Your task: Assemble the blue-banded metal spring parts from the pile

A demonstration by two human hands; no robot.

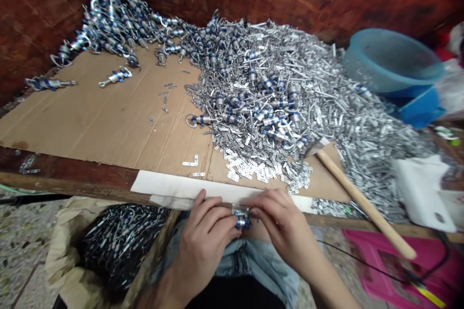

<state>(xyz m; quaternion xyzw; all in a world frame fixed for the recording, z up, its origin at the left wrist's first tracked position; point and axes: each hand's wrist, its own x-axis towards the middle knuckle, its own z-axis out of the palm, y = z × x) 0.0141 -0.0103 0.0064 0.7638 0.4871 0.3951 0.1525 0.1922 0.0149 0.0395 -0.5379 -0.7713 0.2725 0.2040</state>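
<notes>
Blue-and-silver metal fitting is held over the lap, just off the near edge of the surface, by the left hand, its grip closed on the part and its back turned up. The right hand is angled in from the other side, thumb and fingertips drawn narrow at the fitting's end (whether anything is pinched there cannot be told). Beyond, a cardboard sheet is covered at its right by a heap of small metal pieces; across the heap's near edge a wooden-handled hammer is laid. A translucent blue basin is set behind. Beside the left forearm, an open tan sack is filled with metal parts.
</notes>
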